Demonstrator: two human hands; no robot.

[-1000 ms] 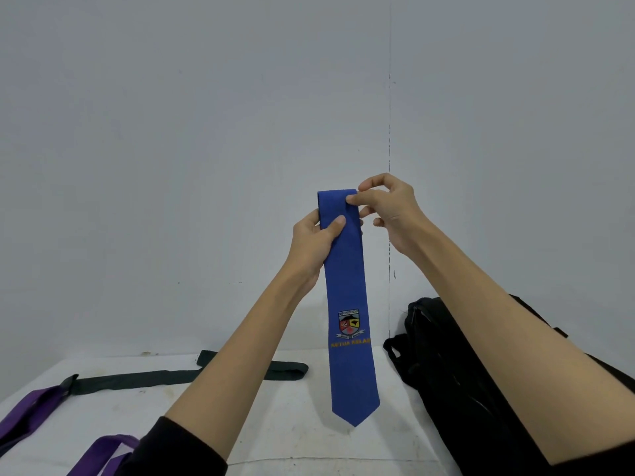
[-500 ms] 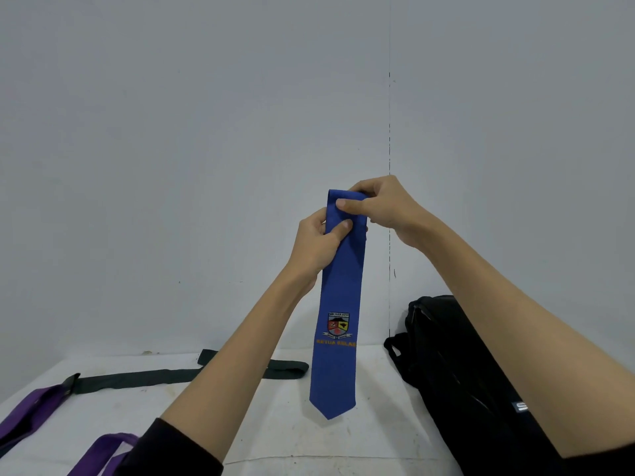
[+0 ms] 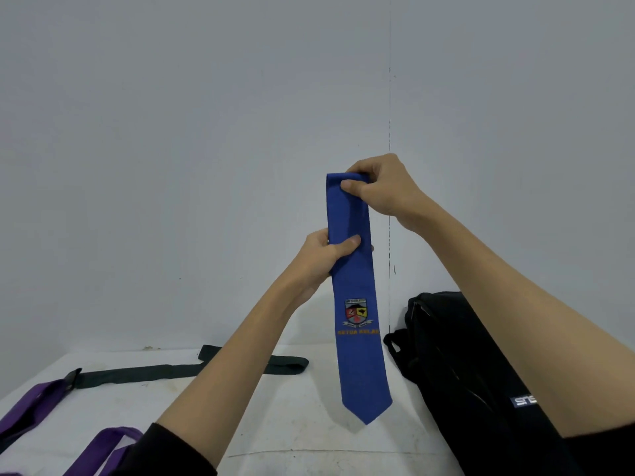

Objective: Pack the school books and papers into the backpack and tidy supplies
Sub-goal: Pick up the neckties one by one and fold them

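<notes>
Head view: left hand (image 3: 321,257) and right hand (image 3: 381,188) grip blue tie (image 3: 357,355) lettered "KETUA KELAS".

Single head view, facing forward, close to wall (image 3: 171,132)

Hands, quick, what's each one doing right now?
Left hand: closed, gripping the blue tie partway down.
Right hand: closed, pinching the blue tie's folded top end.
</notes>
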